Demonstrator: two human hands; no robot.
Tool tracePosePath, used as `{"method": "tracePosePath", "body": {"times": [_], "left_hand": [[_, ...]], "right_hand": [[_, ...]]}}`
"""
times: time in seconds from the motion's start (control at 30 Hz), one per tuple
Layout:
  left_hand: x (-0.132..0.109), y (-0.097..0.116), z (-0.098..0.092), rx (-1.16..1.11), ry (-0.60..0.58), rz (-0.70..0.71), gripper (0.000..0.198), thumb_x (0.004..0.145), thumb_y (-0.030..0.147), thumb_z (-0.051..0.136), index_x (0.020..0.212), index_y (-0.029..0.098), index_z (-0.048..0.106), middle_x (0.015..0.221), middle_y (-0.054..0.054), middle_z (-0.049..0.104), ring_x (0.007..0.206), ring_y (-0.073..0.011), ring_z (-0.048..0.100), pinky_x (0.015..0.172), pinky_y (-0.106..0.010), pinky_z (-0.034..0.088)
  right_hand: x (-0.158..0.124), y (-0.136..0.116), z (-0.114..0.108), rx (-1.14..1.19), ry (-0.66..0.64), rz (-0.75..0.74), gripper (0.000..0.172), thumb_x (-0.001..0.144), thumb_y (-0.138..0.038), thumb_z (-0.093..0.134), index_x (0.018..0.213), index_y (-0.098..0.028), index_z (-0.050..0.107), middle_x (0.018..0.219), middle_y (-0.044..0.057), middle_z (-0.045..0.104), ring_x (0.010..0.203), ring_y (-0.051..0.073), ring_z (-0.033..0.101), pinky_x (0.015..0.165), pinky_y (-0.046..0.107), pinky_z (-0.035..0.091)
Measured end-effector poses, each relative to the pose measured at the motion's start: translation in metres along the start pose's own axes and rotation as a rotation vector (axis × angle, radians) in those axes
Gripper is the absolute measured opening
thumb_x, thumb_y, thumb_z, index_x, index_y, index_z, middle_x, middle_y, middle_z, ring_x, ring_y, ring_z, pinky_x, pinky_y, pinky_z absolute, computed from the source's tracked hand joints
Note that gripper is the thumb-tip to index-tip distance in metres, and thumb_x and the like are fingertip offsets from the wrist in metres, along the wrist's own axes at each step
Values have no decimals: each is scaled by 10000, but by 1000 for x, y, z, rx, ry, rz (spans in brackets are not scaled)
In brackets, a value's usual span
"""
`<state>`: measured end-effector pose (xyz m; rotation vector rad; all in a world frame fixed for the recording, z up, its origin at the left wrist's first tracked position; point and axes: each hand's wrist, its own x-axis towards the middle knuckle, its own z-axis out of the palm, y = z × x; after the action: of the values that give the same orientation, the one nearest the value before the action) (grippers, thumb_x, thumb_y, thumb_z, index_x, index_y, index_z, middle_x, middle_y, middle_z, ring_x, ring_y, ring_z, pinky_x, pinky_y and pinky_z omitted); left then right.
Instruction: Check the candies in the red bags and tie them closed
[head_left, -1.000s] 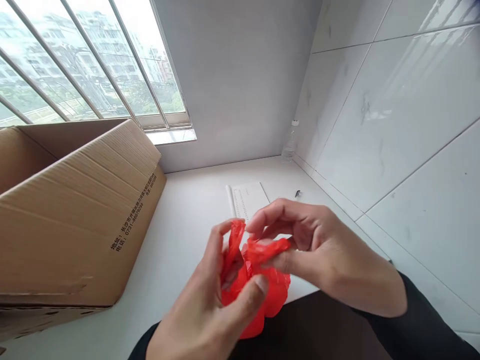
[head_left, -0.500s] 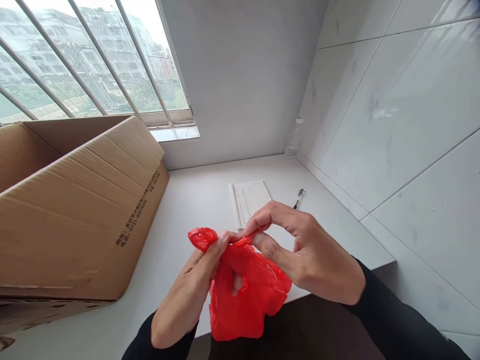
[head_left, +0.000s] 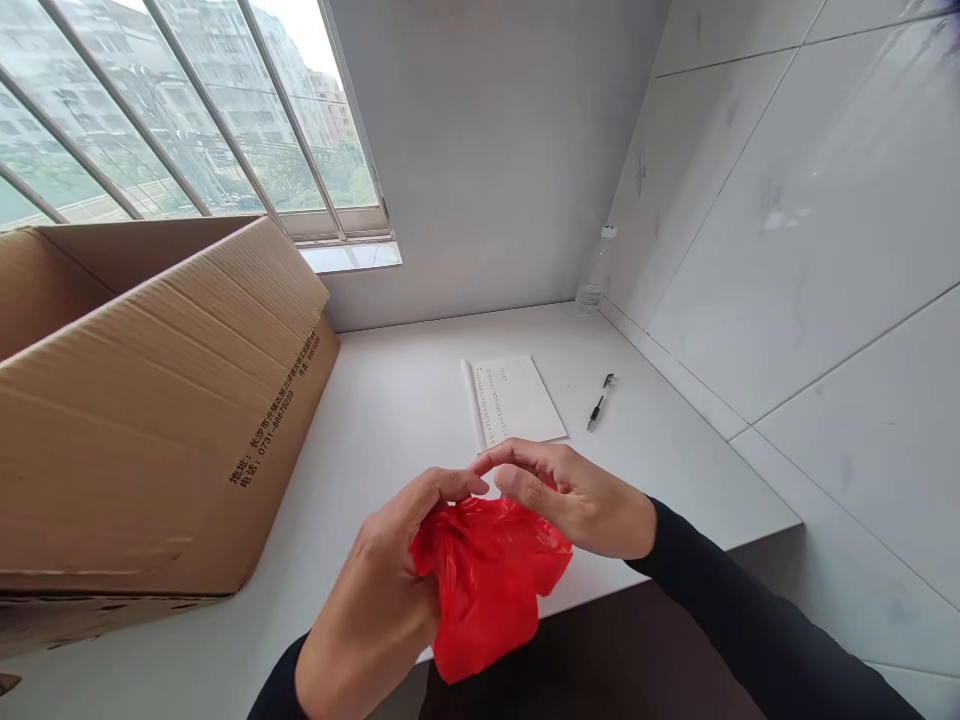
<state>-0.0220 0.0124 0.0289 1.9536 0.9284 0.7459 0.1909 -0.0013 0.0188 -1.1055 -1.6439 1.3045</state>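
A crumpled red plastic bag [head_left: 495, 570] hangs at the table's front edge, low in the middle of the view. My left hand [head_left: 390, 570] is closed around its left side, with the thumb above the bag's top; some of its fingers are hidden behind the plastic. At the bag's upper right is my right hand [head_left: 577, 495], its thumb and forefinger apart and nothing visible between them. Its other fingers are partly hidden.
A large open cardboard box [head_left: 172, 430] stands on the left of the white table [head_left: 375, 420]. Beyond the hands lie an open notebook [head_left: 517, 400] and a black pen [head_left: 601, 402]. A clear bottle [head_left: 595, 272] stands in the back corner, beside the tiled wall.
My right thumb and forefinger have come off the bag's twisted upper part. My left hand has turned around the bag, and the red loop above its thumb no longer sticks up.
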Motion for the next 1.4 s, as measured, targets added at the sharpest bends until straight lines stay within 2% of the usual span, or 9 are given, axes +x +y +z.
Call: {"method": "tracePosePath", "body": {"times": [0.13,0.23,0.3,0.4,0.57,0.8,0.97,1.13,1.4], "left_hand": [[1,-16,12,346,233,347,696,728,-141,356,1200,297,618,1026,-8,633,822,-93,624,680,-188,487],[2,-22,14,402,307,437,622,833,-114,437,1248,314,619,1064,-20,601,894,-96,632,719,-176,502],[2,-23,12,423,295,426,585,872,-69,500,1283,333,610,1067,-21,585,896,-96,629,720,-171,508],[0,-26,10,450,193,390,620,916,-7,489,1420,354,512,1208,-54,573,1045,-137,622,808,-204,533],[-18,-43,9,456,224,315,589,982,129,462,1528,334,375,1466,-57,501,1307,-224,500,1038,-354,462],[-67,-82,-1,482,345,0,463,1001,236,440,1435,381,513,1383,0,606,1304,-242,504,1052,-405,432],[-52,-85,23,394,235,47,520,1021,279,382,1535,351,353,1588,-7,400,1484,-250,315,1176,-472,372],[-28,-104,58,669,75,211,656,1004,238,427,1599,249,151,1629,-67,329,1522,-272,235,1222,-537,270],[-36,-124,77,911,112,256,607,990,177,412,1573,127,252,1631,-80,315,1524,-260,228,1267,-438,124]], "right_hand": [[6,15,7,151,-145,49,341,1030,-423,465,1282,-219,570,627,-76,426,545,96,364,513,236,329],[10,22,8,178,-175,49,269,973,-417,584,1142,-210,608,654,-73,461,546,90,374,514,234,347],[10,21,7,114,-76,4,206,965,-394,596,1041,-204,619,804,-22,586,705,122,534,682,281,478],[7,12,7,-44,120,-75,153,978,-354,566,1004,-208,608,1050,42,644,1023,189,597,954,392,486],[-4,7,1,-124,244,-51,129,999,-334,512,982,-217,566,966,28,662,937,180,629,848,348,507],[-23,55,-23,-175,410,128,232,994,-435,514,933,-216,562,883,18,621,845,181,597,828,362,501],[-23,52,22,-40,537,62,170,1042,-415,420,1072,-253,457,1267,82,633,1163,206,611,1001,420,511],[-22,76,77,-398,480,-17,330,1029,-237,396,1359,-247,393,1553,91,433,1479,228,332,1181,507,391],[-24,125,88,-686,490,-152,320,981,-142,436,1295,-200,453,1555,89,440,1502,266,279,1182,548,391]]}}
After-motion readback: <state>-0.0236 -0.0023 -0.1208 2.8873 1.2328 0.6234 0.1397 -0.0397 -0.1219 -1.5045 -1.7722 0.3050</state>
